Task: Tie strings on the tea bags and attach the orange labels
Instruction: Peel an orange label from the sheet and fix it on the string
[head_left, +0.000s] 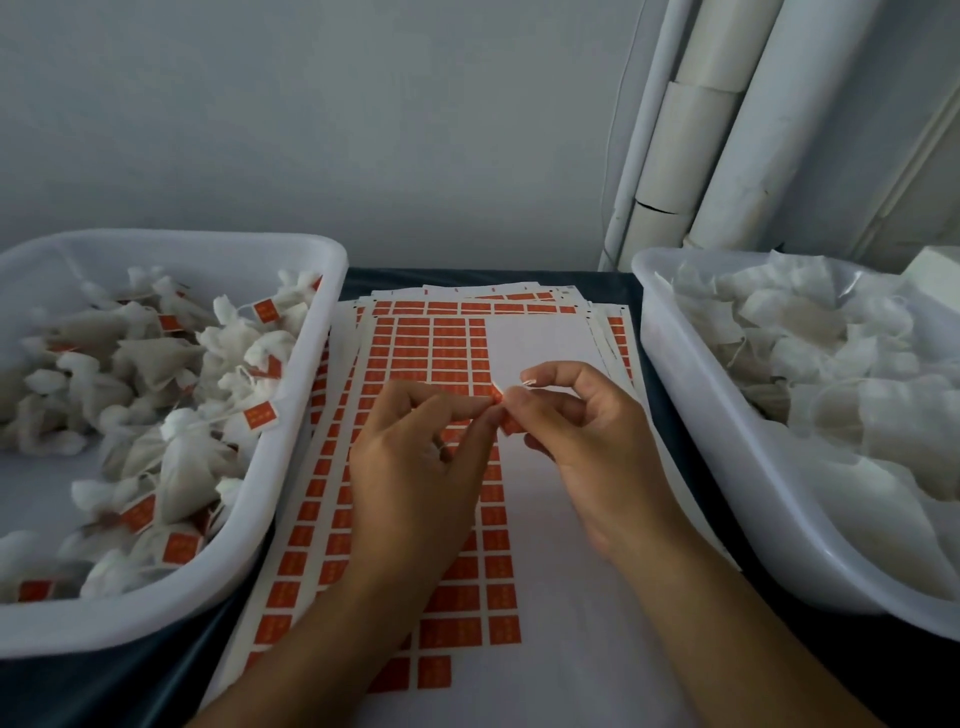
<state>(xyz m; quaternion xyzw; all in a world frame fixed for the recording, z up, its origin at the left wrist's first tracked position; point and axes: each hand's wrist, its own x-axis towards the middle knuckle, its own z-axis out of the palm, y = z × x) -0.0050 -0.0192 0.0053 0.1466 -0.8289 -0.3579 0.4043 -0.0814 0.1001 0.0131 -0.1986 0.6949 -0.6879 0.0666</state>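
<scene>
My left hand (415, 467) and my right hand (587, 436) meet over the sticker sheets (426, 353) in the middle. Between their fingertips they pinch one small orange label (500, 402). The top sheet carries rows of orange labels, with a bare white patch where labels are gone. Tea bags (171, 467) with strings and orange labels fill the left tub (317, 322). Plain white tea bags (810, 364) lie in the right tub (691, 374). I cannot see any string at the pinched label.
The stacked sheets lie on a dark tabletop (358, 280) between the two white tubs. A pale wall stands behind, with white pipes (701, 130) at the back right.
</scene>
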